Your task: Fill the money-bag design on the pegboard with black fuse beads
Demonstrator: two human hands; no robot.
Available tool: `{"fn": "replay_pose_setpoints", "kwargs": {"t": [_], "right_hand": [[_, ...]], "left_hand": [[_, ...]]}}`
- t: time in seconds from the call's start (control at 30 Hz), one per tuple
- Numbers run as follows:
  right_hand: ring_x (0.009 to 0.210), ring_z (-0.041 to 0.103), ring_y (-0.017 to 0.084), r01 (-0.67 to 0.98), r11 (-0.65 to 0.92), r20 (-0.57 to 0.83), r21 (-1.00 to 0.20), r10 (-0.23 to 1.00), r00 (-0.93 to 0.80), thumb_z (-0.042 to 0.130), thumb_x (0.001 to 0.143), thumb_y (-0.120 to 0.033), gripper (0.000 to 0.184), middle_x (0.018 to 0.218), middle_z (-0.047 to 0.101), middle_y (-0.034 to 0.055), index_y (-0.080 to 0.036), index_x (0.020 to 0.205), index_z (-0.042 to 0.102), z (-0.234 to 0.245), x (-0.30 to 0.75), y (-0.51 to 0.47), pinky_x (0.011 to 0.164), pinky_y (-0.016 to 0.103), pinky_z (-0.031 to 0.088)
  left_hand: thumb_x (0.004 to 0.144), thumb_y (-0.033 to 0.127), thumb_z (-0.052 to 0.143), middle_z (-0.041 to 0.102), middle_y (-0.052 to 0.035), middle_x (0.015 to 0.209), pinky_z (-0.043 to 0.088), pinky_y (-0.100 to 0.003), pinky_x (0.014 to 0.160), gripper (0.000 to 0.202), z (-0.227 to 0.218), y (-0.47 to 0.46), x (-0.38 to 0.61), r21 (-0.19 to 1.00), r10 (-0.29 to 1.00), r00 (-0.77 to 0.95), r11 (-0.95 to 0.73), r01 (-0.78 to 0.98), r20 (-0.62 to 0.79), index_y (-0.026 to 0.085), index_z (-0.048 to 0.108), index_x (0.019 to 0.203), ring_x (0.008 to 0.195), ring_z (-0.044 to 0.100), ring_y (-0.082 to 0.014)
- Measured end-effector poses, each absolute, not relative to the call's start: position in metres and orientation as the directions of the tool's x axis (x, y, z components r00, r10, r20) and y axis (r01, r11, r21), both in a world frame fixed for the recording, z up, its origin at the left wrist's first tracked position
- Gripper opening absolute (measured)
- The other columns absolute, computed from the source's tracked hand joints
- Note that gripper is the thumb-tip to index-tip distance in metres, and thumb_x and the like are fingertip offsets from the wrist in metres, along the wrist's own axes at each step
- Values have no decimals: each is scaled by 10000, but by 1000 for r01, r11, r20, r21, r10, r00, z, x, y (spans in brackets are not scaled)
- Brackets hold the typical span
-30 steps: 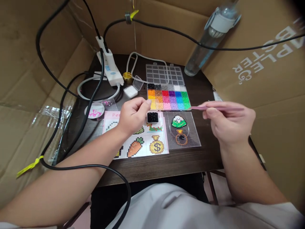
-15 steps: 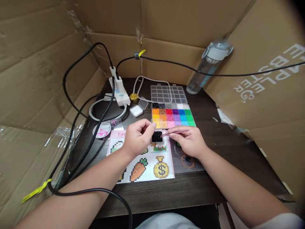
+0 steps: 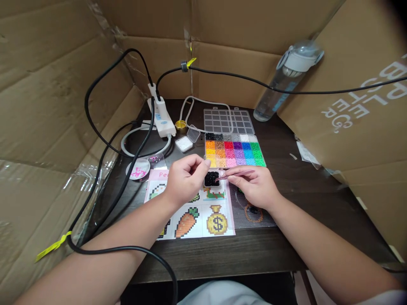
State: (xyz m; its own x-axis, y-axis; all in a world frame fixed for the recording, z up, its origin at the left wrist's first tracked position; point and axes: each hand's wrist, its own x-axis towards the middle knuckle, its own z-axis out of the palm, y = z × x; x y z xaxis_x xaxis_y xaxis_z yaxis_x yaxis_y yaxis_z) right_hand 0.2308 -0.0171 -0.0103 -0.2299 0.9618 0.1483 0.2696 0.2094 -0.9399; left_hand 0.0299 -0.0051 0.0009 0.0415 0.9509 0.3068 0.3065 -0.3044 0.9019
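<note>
My left hand [image 3: 186,181] is closed at the left edge of a small clear box [image 3: 212,186], gripping it between thumb and fingers. Black beads [image 3: 211,178] fill this box, which is over the top of a printed pattern sheet [image 3: 203,233]. Pink tweezers [image 3: 240,173] are pinched in my right hand [image 3: 256,184], their tips pointing left into the black beads. Whether the tips hold a bead is too small to tell. Beneath my right hand is a clear pegboard [image 3: 240,218] with an orange ring of beads [image 3: 253,213], partly hidden by the hand.
Behind my hands is a compartment case [image 3: 233,146] of coloured beads, its lid [image 3: 229,121] folded back. A white bead box [image 3: 183,144], gold cup [image 3: 181,126] and power strip [image 3: 163,116] stand left. Black cable [image 3: 111,250] crosses my left forearm. A bottle [image 3: 280,84] leans against cardboard.
The camera view has shifted slightly, moving the scene up and a little to the right. The tweezers stay at the black beads, and both hands keep nearly the same pose.
</note>
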Motion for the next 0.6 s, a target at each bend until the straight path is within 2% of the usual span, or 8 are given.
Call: {"fn": "replay_pose_setpoints", "kwargs": {"t": [0.6], "right_hand": [[787,768,192,275,212,144,-938,958,-247,685,803,-206,105,842,801,37,-225,849,778,-10,228,-18,751,341,630]], "left_hand": [[818,313,610,440,29,475,315,-235,427,301,0,-6,30,904,953,51,-301,303,300,182,532,558,462,374,-89]]}}
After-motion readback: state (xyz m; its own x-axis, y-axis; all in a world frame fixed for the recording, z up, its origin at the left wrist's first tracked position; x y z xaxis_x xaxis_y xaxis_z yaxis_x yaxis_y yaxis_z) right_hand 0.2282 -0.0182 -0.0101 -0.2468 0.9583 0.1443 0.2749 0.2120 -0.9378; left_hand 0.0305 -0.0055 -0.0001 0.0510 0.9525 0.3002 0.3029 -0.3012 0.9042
